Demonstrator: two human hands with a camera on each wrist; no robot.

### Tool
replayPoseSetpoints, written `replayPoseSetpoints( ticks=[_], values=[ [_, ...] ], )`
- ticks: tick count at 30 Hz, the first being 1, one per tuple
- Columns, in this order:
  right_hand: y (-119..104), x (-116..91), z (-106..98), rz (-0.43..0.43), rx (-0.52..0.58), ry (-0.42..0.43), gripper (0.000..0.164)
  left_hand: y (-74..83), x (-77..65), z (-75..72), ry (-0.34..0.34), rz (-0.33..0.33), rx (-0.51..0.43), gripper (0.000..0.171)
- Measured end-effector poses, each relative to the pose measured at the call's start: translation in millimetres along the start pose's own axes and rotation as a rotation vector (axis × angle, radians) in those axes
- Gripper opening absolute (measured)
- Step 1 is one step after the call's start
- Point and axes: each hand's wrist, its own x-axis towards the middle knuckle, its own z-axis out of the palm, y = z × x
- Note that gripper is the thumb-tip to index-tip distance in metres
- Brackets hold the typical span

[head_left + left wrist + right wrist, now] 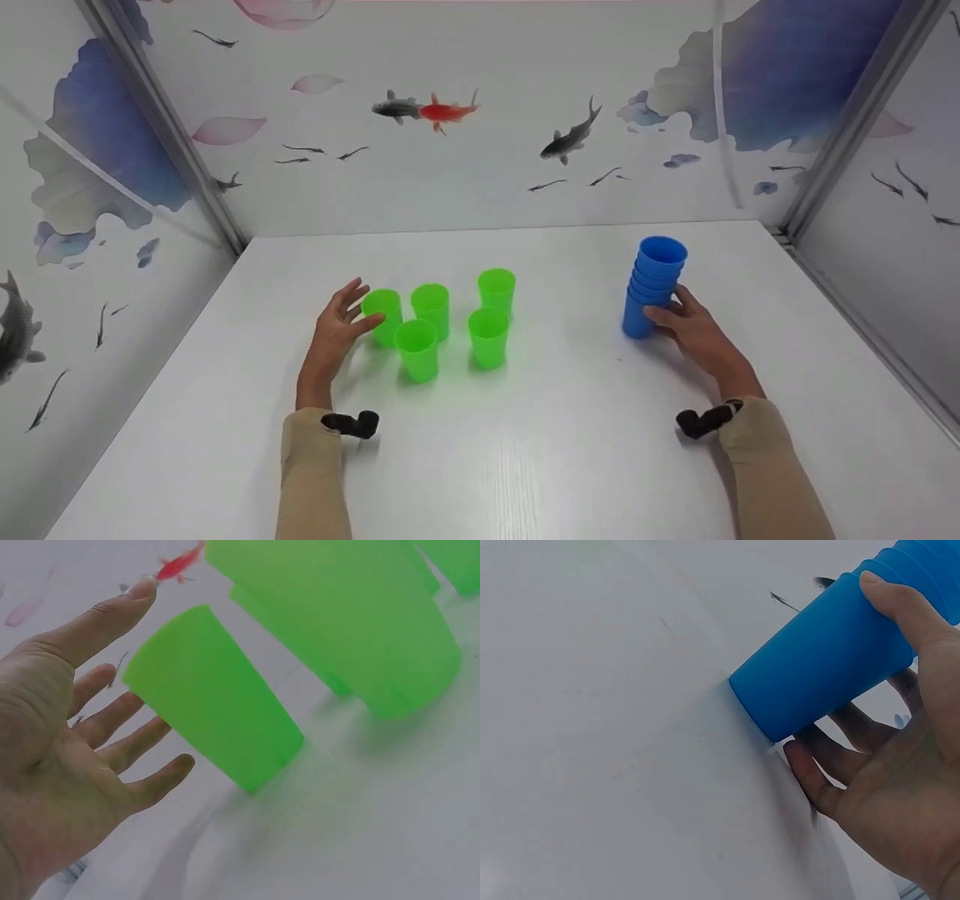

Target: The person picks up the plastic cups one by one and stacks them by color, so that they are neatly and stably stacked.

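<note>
The left hand spreads (335, 334) — leftmost green cup (391, 328) upright, just rightward; right hand (697, 334) curls round the blue cup stack (651, 286).

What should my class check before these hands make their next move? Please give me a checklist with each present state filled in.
1. Green cups upright: ok, all five stand mouth up.
2. Green cups nested together: not ok, they stand separately.
3. Blue stack upright and nested: ok.
4. Right hand placed round the blue stack: ok, thumb in front.
5. Firmness of that grip: cannot tell.
6. Left hand gripping the leftmost green cup: not ok, it is open beside it.
</note>
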Motion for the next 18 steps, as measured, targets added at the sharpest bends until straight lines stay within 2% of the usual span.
replayPoseSetpoints(
  ticks=[4, 11, 18],
  values=[
    [-1.2, 0.1, -0.4, -0.003, -0.012, -0.004, 0.11, 1.7, 0.6, 1.9, -0.009, -0.012, 0.035, 0.087],
    [-2.0, 0.0, -2.1, -0.028, -0.02, 0.002, 0.108, 7.7, 2.3, 6.4, 0.0, 0.004, 0.077, 0.084],
    [-2.2, -0.9, -0.3, -0.017, -0.029, 0.002, 0.109, 6.9, 0.4, 10.2, 0.004, -0.047, 0.084, 0.079]
  ],
)
